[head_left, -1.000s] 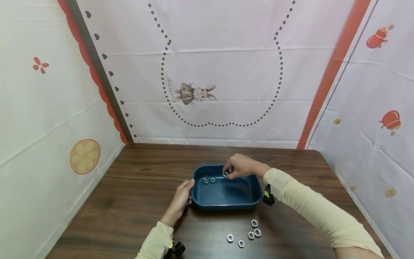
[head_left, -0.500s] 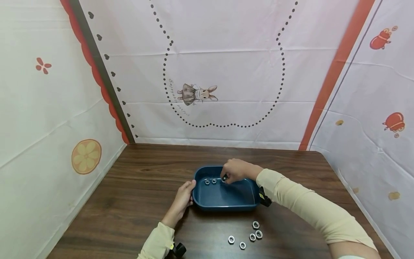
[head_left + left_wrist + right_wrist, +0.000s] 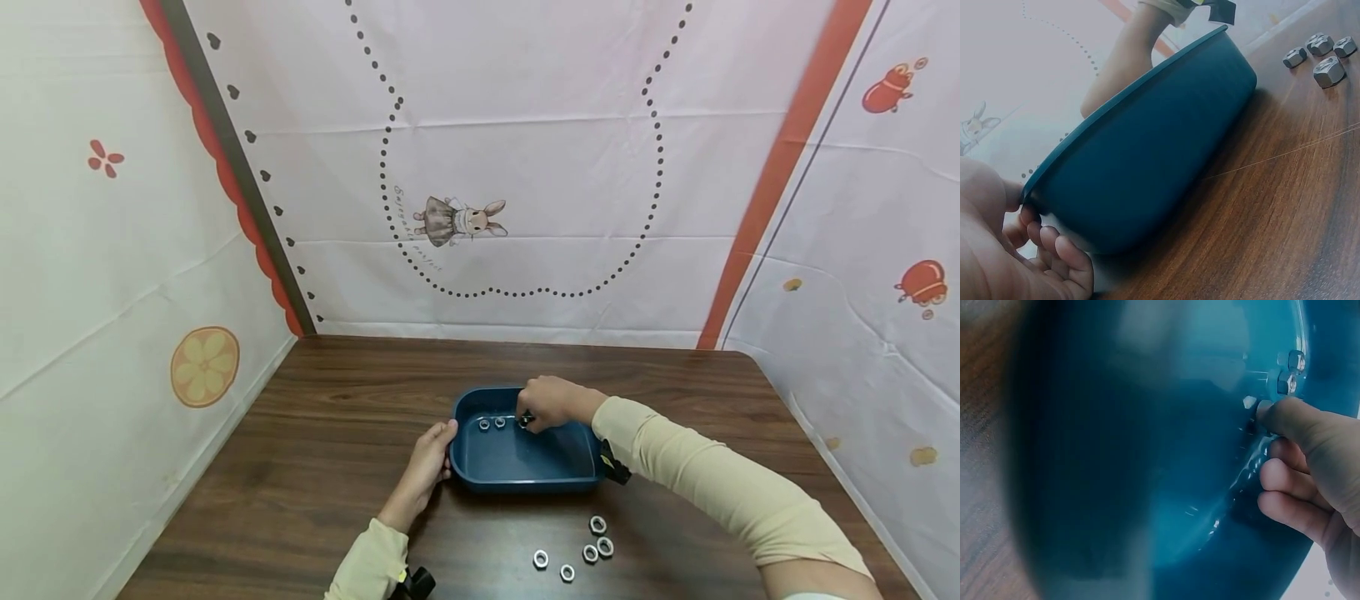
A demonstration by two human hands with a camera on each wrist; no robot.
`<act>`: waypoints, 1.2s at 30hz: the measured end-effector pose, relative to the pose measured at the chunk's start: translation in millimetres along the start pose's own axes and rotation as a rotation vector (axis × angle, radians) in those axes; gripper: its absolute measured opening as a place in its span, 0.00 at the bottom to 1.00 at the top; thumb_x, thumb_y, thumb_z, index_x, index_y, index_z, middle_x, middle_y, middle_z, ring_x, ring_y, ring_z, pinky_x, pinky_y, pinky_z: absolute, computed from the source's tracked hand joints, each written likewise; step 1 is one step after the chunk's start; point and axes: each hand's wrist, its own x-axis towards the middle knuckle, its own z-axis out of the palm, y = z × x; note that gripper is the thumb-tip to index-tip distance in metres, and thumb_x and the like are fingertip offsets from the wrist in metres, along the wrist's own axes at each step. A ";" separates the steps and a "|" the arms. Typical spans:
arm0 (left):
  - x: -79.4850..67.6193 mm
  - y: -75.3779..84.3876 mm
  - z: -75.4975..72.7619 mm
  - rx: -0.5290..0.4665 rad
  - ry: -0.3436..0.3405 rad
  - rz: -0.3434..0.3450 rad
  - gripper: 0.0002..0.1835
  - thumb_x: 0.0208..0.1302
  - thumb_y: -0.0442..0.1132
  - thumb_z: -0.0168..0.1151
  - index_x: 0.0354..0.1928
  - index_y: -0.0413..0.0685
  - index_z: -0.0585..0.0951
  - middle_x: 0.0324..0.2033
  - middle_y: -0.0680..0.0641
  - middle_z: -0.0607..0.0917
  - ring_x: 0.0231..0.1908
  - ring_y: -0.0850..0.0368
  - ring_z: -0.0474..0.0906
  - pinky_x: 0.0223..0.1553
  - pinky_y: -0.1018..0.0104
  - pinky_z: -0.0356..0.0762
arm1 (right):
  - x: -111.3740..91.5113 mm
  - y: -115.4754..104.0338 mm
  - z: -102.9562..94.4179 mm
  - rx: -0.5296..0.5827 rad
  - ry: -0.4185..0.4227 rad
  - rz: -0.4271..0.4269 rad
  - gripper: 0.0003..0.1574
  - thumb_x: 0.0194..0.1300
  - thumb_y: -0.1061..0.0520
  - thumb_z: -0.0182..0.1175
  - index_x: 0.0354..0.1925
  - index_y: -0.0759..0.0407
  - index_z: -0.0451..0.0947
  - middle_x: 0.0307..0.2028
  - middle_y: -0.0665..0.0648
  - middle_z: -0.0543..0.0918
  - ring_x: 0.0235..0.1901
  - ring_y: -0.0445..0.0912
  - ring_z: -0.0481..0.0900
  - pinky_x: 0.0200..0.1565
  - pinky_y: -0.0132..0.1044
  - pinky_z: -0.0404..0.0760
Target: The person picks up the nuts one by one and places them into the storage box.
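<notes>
A dark blue rectangular tray (image 3: 525, 482) sits on the table. My left hand (image 3: 426, 458) grips its left end; in the left wrist view the thumb is at the rim and the curled fingers (image 3: 1063, 250) lie against the outer wall. Inside the tray, toward the back, my right hand (image 3: 555, 403) pinches a metal nut (image 3: 525, 422), mostly hidden by the fingers, low over the tray floor. Two hex nuts stand in a row left of it, one nut (image 3: 500, 422) nearer the hand and another nut (image 3: 483, 424) farther left.
In front of the tray, several loose nuts (image 3: 604, 547) lie on the brown wooden table (image 3: 330, 417). Printed white cloth (image 3: 540, 183) hangs behind the table and at both sides.
My right hand has lowered slightly into the tray with its nut, coming level with the two standing nuts. The left hand keeps its grip on the tray's end.
</notes>
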 end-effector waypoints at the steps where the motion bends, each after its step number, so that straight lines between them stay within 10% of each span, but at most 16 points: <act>1: 0.0 -0.4 0.5 0.000 -0.002 -0.002 0.23 0.80 0.56 0.49 0.33 0.45 0.69 0.22 0.53 0.67 0.24 0.60 0.63 0.26 0.71 0.66 | -0.8 -0.2 0.5 0.002 -0.001 0.005 0.12 0.67 0.54 0.69 0.48 0.54 0.89 0.42 0.50 0.89 0.27 0.34 0.78 0.34 0.31 0.81; 9: 0.7 3.6 1.2 -0.011 -0.013 -0.013 0.21 0.82 0.52 0.47 0.34 0.43 0.70 0.22 0.52 0.67 0.24 0.60 0.63 0.26 0.70 0.66 | -11.5 -1.1 -8.2 0.048 0.062 0.009 0.17 0.67 0.55 0.69 0.53 0.54 0.87 0.31 0.46 0.87 0.22 0.33 0.74 0.28 0.29 0.75; 16: -18.6 27.0 3.5 -0.014 -0.037 -0.014 0.19 0.83 0.46 0.46 0.35 0.39 0.70 0.22 0.50 0.67 0.25 0.58 0.64 0.28 0.69 0.67 | -43.7 -13.2 -27.0 0.123 0.221 0.004 0.16 0.69 0.58 0.66 0.54 0.60 0.86 0.12 0.45 0.64 0.13 0.36 0.53 0.20 0.30 0.53; 36: 2.7 3.8 3.0 -0.016 0.028 -0.008 0.22 0.80 0.54 0.49 0.32 0.44 0.69 0.20 0.52 0.67 0.23 0.60 0.64 0.26 0.70 0.67 | -172.0 -68.9 6.6 0.331 0.679 0.200 0.08 0.65 0.59 0.69 0.44 0.56 0.88 0.24 0.37 0.78 0.22 0.28 0.69 0.24 0.27 0.74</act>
